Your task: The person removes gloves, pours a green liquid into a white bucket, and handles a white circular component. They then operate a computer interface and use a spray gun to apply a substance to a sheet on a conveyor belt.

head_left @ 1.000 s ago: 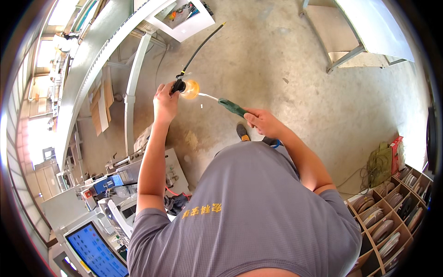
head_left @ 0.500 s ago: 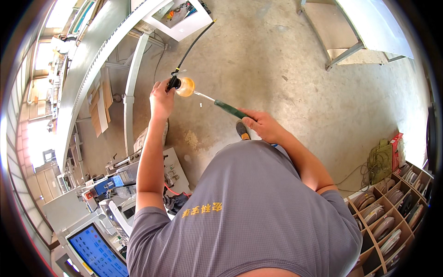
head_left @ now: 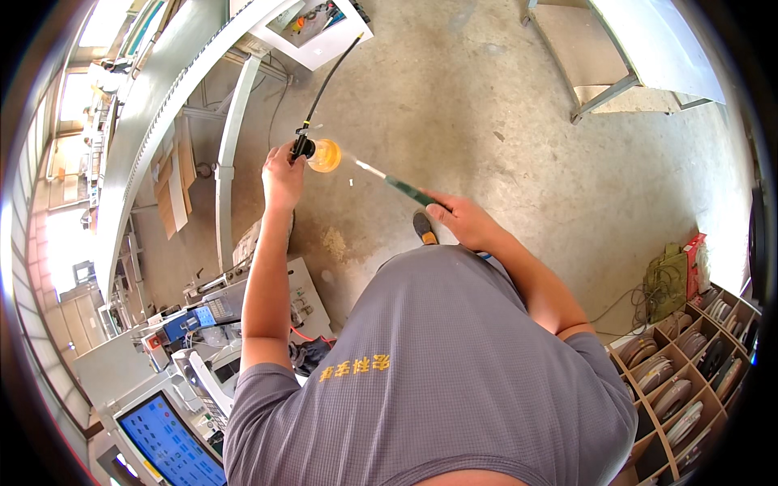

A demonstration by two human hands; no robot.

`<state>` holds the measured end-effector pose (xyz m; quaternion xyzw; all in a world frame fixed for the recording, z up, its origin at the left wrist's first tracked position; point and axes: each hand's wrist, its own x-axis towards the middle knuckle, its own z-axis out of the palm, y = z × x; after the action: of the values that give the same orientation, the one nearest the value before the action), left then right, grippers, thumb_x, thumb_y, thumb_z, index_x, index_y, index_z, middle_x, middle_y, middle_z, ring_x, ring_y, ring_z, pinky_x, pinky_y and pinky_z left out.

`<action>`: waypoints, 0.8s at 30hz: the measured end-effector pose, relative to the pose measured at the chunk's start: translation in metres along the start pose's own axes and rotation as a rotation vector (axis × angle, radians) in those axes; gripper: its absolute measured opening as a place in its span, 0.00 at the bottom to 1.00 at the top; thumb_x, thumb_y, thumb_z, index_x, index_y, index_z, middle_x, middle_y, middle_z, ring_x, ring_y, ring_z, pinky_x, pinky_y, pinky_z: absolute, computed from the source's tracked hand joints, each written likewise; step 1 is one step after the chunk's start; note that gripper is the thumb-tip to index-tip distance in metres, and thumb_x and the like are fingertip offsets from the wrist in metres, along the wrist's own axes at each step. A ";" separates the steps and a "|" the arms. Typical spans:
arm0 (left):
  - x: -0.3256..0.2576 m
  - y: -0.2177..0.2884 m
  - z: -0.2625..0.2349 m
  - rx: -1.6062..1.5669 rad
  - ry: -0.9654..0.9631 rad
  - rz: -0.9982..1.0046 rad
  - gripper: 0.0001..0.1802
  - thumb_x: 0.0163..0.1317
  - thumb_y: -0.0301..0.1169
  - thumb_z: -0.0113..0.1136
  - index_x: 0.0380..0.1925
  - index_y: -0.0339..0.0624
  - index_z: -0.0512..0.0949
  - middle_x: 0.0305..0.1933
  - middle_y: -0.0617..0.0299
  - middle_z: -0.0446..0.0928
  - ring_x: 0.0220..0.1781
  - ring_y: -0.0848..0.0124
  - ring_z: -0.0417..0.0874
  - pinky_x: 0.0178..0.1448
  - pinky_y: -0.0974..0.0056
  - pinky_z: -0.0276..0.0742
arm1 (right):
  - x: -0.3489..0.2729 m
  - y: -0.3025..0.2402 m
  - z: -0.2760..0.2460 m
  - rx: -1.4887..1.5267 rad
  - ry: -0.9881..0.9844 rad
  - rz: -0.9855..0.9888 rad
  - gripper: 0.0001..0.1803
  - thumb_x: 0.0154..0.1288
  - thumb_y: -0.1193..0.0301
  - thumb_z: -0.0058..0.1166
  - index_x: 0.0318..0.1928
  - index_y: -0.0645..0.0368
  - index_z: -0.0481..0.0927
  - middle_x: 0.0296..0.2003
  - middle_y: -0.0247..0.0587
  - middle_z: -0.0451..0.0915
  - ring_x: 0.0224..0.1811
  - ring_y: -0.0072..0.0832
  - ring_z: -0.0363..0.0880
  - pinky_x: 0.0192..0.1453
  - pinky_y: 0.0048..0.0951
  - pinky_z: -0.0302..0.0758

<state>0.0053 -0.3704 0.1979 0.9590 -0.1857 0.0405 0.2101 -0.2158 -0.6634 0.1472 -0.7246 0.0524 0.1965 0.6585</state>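
Observation:
My left hand (head_left: pixel 281 172) is closed around the black head of an oil can (head_left: pixel 326 156) whose amber-coloured, see-through bottle part points right. From its head a thin black spout (head_left: pixel 329 81) with a yellowish tip stretches away from me. In my right hand (head_left: pixel 466 219) is a thin brush (head_left: pixel 409 189) with a dark green handle and a pale, blurred tip. That tip points at the bottle's round end, with a small gap between them. Both things are held in the air over the concrete floor.
A long grey curved-looking bench (head_left: pixel 154 121) runs along the left, with a white case (head_left: pixel 324 50) at its far end. A monitor (head_left: pixel 170 437) stands at lower left. Wooden compartments (head_left: pixel 673 381) with reels are at lower right, and a table (head_left: pixel 664 49) at far right.
The brush tip has drawn back a little to the right, away from the bottle. The oil can and its spout have shifted slightly left.

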 end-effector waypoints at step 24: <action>-0.008 -0.001 -0.001 0.001 -0.052 0.023 0.18 0.55 0.25 0.63 0.47 0.39 0.81 0.34 0.50 0.77 0.36 0.54 0.81 0.43 0.54 0.77 | -0.016 -0.035 -0.008 0.276 -0.042 0.031 0.24 0.76 0.60 0.47 0.70 0.47 0.70 0.23 0.27 0.65 0.24 0.17 0.62 0.31 0.24 0.67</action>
<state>-0.0022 -0.3663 0.1974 0.9577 -0.2022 0.0183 0.2041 -0.2170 -0.6696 0.1859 -0.6218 0.0763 0.2126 0.7499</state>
